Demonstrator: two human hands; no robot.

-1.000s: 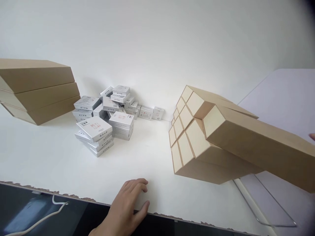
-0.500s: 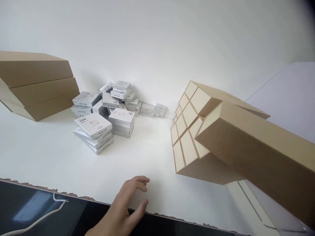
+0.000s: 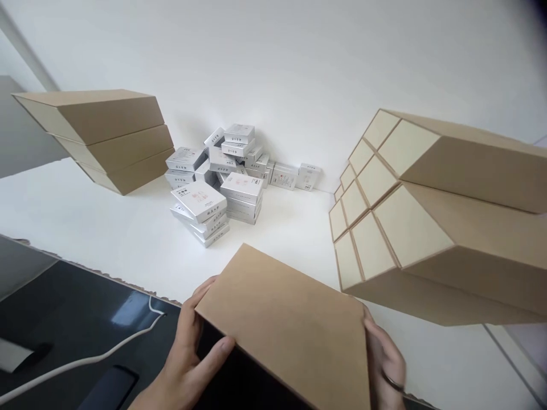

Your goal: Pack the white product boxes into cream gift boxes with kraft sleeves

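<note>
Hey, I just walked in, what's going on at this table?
A person holds a brown box at the near edge of the white table, left hand and right hand at its sides. Beyond it sit piled small silver boxes, between a stack of three brown boxes and a larger stack at right.

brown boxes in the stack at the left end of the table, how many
3 show: the top box, the middle box under it, and the bottom box on the table. More may be hidden behind.
</note>
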